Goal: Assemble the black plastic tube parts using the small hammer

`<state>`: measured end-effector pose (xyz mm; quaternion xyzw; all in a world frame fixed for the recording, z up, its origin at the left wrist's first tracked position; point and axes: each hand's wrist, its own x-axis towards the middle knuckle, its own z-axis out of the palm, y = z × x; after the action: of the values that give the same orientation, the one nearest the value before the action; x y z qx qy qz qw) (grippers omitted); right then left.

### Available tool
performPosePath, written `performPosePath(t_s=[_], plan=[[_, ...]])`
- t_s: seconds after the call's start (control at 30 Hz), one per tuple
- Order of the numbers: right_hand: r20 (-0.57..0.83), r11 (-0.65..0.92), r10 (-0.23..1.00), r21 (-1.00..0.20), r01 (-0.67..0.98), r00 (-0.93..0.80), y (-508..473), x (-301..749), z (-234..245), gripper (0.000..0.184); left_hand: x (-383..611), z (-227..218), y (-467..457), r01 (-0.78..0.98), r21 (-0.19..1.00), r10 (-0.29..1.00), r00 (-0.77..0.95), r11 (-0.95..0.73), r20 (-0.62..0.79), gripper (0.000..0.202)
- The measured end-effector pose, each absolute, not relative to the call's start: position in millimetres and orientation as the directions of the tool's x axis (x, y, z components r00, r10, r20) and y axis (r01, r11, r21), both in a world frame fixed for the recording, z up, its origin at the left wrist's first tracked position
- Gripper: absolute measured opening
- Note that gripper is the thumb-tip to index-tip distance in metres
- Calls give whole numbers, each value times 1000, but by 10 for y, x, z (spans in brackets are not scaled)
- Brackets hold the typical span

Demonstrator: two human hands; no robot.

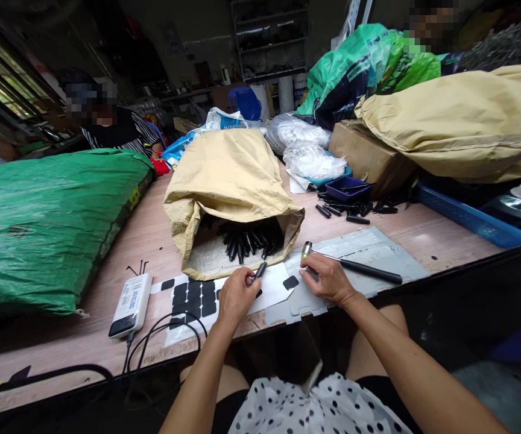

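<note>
My left hand [237,294] is closed in a pinch on a small black cylindrical part [259,270], held just in front of the open mouth of a tan sack [228,175] that holds several more black parts [249,242]. My right hand [326,276] rests on a grey flat sheet [369,250], fingers curled close to a black square pad [290,282]; what it holds, if anything, I cannot make out. A small hammer [353,265] with a black handle lies right beside that hand. A white sheet with rows of black square pads [195,298] lies under my left hand.
A white power bank [131,304] with a black cable lies at the left. A big green sack [43,223] fills the left side. Loose black parts [346,211], a blue tray [347,188], a cardboard box [369,154] and more sacks sit behind. Two other people are across the table.
</note>
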<state>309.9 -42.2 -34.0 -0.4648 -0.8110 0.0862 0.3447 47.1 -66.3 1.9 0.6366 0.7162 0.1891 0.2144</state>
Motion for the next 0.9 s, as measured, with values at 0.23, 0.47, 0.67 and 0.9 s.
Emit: performPosePath(t_s=[0.23,0.47,0.67,0.9], plan=[[511,115,860,-235,965,22,-413,3409,-382,35,543,-155,-819,762,623,984,127,-179,127,18],[382,243,912,-213,946,-148,-433,3583,-307,14,635,-244,-709,758,633,988,109,-156,113,13],[388,345,912,-546,764,-135,-758,3220,-158,22,613,-225,-729,732,661,986,130,-167,106,20],[363,474,879,-593,651,-309,-1033,2737,-50,37,596,-254,-719,726,669,987,124,-160,102,14]])
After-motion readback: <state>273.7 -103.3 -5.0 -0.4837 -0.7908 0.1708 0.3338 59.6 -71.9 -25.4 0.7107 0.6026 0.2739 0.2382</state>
